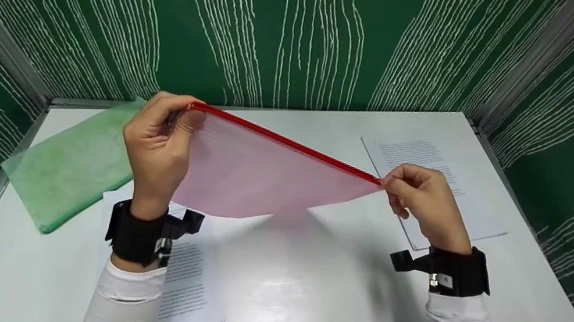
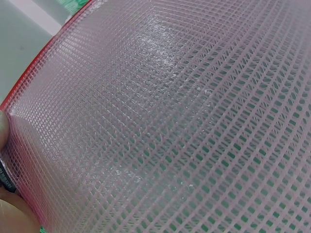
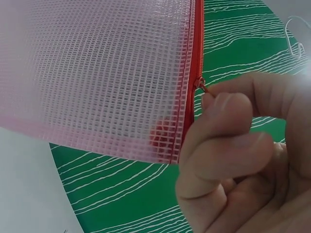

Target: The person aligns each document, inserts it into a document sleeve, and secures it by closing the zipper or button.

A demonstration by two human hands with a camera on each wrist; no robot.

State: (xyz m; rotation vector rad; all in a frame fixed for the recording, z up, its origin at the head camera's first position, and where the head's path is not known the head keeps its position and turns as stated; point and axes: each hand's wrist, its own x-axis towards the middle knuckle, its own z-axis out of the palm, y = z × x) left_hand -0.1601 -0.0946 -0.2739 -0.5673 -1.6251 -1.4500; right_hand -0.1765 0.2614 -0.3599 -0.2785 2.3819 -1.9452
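Observation:
A pink mesh zipper pouch (image 1: 261, 174) with a red zipper edge (image 1: 290, 144) is held up above the table, slanting down to the right. At its left upper corner my left hand (image 1: 158, 153) grips the zipper end between thumb and fingers. My right hand (image 1: 427, 203) is at the other end. In the right wrist view, its thumb and finger pinch the small zipper pull (image 3: 206, 89) near the pouch's corner. A red patch (image 3: 160, 136) shows through the mesh there. The left wrist view is mostly filled by mesh, with only fingertips (image 2: 17, 216) showing.
Behind my left hand lies a green zipper pouch (image 1: 73, 165) on the white table (image 1: 297, 304). Printed sheets (image 1: 194, 286) lie under my left forearm, and more printed paper (image 1: 418, 154) lies at the right back. Green walls (image 1: 321, 31) with white lines enclose the table.

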